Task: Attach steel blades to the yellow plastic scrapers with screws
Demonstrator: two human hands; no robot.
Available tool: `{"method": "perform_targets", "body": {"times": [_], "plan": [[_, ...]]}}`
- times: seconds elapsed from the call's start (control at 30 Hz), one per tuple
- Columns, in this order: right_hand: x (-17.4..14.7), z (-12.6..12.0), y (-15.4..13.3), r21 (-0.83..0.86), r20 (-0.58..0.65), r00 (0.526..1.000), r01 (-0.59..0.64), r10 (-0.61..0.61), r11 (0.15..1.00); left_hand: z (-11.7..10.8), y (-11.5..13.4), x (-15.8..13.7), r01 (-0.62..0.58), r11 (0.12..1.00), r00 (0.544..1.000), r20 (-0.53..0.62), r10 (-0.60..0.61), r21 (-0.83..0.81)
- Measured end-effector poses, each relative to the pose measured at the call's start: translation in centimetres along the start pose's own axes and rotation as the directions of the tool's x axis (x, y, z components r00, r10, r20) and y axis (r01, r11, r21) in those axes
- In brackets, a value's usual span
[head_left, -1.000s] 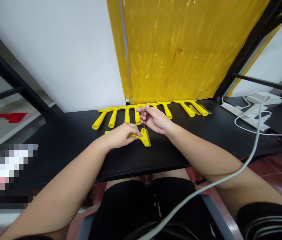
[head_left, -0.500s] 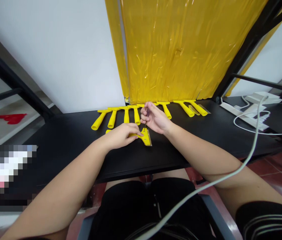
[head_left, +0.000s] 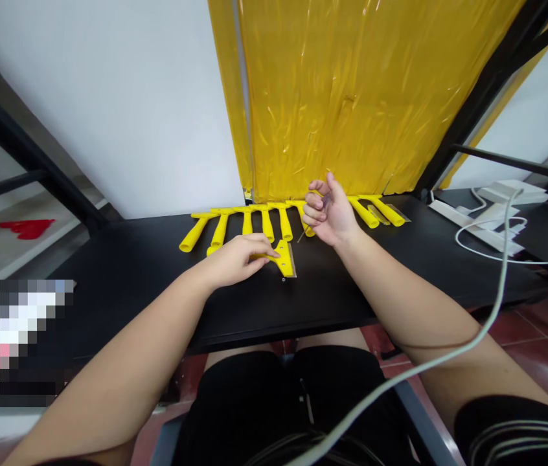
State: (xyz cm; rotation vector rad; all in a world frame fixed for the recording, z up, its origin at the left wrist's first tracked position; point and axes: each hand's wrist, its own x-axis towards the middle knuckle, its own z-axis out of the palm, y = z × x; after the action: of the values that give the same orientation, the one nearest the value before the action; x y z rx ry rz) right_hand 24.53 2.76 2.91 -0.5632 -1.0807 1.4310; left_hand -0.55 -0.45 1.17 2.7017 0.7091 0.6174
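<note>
My left hand [head_left: 242, 259] is closed over the handle of a yellow scraper [head_left: 284, 260] lying on the black table. Its wide head points right, with a thin blade along the edge and small holes in the face. Just below the head lies a tiny metal piece [head_left: 283, 279], perhaps a screw. Raised to the right of the scraper, my right hand [head_left: 330, 212] has its fingers curled round a screwdriver. Only the thin shaft [head_left: 303, 234] shows, pointing down and left; the fingers hide the screwdriver's handle.
Several more yellow scrapers [head_left: 249, 223] stand in a row along the back of the table [head_left: 133, 272]. White power strips and cables [head_left: 482, 223] lie at the right. A pale cable [head_left: 424, 356] hangs across my right arm. Black frame posts [head_left: 488, 84] rise on both sides.
My right hand has lifted the screwdriver off the scraper head and moved up and right. The scraper has shifted slightly up, and the tiny metal piece now shows below it.
</note>
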Motion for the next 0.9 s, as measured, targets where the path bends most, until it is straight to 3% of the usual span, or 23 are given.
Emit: {"method": "perform_targets", "body": {"times": [0.1, 0.17, 0.23, 0.37, 0.53, 0.67, 0.9], "plan": [[0.1, -0.8, 0.3, -0.309, -0.050, 0.992, -0.126, 0.116, 0.943, -0.2, -0.3, -0.1, 0.013, 1.000, 0.998, -0.068, -0.013, 0.009], [0.1, -0.8, 1.1, -0.502, -0.087, 0.975, -0.220, 0.204, 0.836, -0.3, -0.4, -0.1, 0.026, 1.000, 0.992, -0.127, -0.024, 0.017], [0.0, -0.7, 1.8, -0.590, -0.102, 0.950, -0.296, 0.294, 0.752, -0.5, -0.5, -0.2, 0.035, 0.999, 0.985, -0.170, -0.030, 0.026], [0.0, -0.5, 2.5, -0.546, -0.067, 0.876, -0.433, 0.477, 0.717, -0.6, -0.5, -0.2, 0.021, 0.999, 0.978, -0.207, -0.013, 0.036], [0.1, -0.8, 2.6, -0.444, 0.003, 0.820, -0.511, 0.572, 0.736, -0.3, -0.6, -0.2, -0.013, 0.999, 0.983, -0.183, 0.018, 0.029], [-0.2, -0.6, 2.4, -0.478, 0.009, 0.813, -0.508, 0.583, 0.716, 0.0, -0.7, -0.3, -0.035, 0.999, 0.985, -0.167, 0.039, 0.026], [-0.6, -0.2, 1.7, -0.673, -0.057, 0.822, -0.451, 0.567, 0.586, 0.1, -0.6, -0.3, -0.030, 0.998, 0.993, -0.110, 0.036, 0.061]]}}
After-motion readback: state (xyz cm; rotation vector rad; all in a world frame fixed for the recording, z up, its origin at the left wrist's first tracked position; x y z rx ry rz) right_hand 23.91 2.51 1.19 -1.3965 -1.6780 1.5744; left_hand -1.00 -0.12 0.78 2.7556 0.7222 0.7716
